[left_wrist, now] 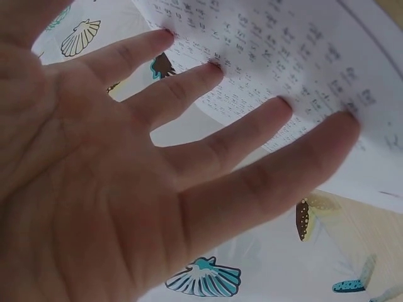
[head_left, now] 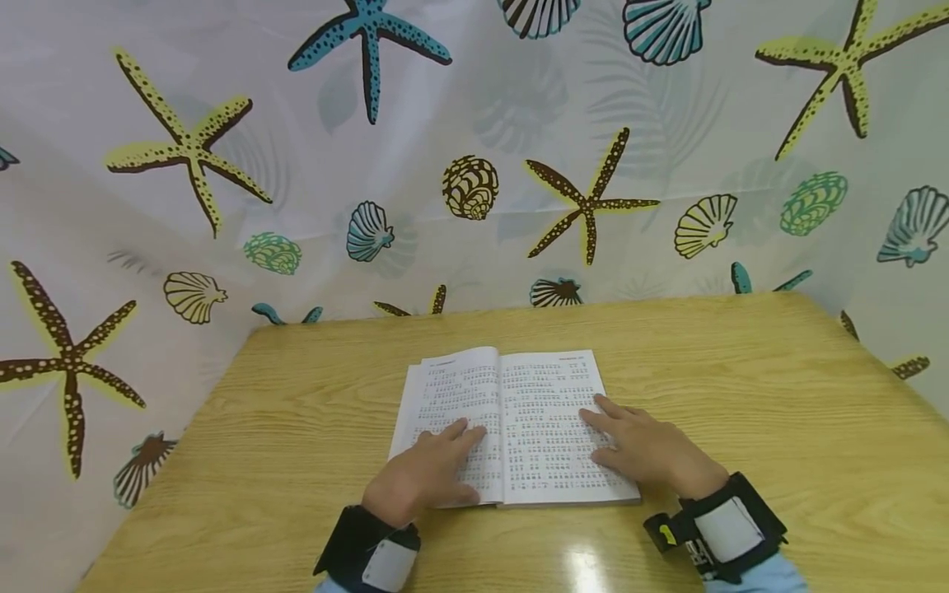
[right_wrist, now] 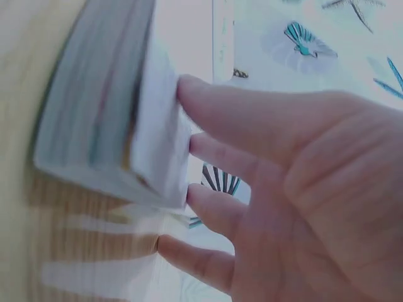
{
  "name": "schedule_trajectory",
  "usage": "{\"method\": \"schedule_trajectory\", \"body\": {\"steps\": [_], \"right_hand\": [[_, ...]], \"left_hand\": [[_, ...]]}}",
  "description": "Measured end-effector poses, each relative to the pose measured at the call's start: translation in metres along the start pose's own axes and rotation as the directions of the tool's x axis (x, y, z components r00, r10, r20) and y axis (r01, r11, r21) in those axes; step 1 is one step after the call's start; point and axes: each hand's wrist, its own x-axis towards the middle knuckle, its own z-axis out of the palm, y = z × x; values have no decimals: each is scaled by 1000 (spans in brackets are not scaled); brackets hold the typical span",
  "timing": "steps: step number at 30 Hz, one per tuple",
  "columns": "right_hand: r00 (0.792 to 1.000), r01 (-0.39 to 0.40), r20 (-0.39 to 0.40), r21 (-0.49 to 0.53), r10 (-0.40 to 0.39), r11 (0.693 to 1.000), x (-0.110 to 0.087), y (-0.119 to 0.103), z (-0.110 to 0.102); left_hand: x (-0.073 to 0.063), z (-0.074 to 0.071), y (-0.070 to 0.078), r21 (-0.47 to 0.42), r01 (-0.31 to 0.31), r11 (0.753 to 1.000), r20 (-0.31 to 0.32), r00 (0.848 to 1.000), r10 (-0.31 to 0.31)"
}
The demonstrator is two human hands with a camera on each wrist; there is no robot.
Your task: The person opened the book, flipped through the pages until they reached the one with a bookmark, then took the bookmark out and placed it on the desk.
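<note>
An open book (head_left: 549,428) with printed pages lies on the wooden table, its spine crease running between two pages of text. My left hand (head_left: 426,473) rests on the left page with its fingers spread. In the left wrist view the straight fingertips of the left hand (left_wrist: 189,145) touch the printed page (left_wrist: 264,56). My right hand (head_left: 648,445) lies over the right page's outer edge. Seen from the right wrist, the right hand (right_wrist: 271,176) has thumb and fingertips against the book's page (right_wrist: 165,126), and one fingertip reaches past it to the table.
The wooden table (head_left: 319,395) extends around the book on every side. Behind it and to the sides hangs a white cloth (head_left: 415,165) printed with starfish and shells. Black straps (head_left: 730,527) with white patches circle both wrists.
</note>
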Motion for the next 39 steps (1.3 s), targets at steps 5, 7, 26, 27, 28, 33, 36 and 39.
{"method": "schedule_trajectory", "body": {"steps": [5,7,26,27,28,33,36,39], "right_hand": [[1000,-1,6,3,1,1000,-1,4,-1],[1000,-4,1,-5,4,1000,-1,3,-1],[999,-47,-18,-33,46,998,-3,-4,-6],[999,-49,-17,-33,48,998,-3,-4,-6],[999,-50,-15,-32,50,998,-3,-4,-5],[996,-86,-8,-6,86,996,-2,0,-3],[991,-137,13,30,137,990,-1,4,-3],[986,-164,19,51,163,985,0,7,-3]], "left_hand": [[1,0,0,-12,13,1000,14,1000,-13],[1,0,0,-20,14,1000,19,1000,-13],[3,2,2,-9,22,1000,6,1000,-22],[3,3,2,-9,24,1000,10,1000,-24],[3,3,2,-8,24,1000,14,1000,-24],[3,4,1,-8,18,1000,17,1000,-18],[3,5,0,-7,16,1000,20,1000,-16],[2,4,0,-5,15,1000,13,1000,-15]]}}
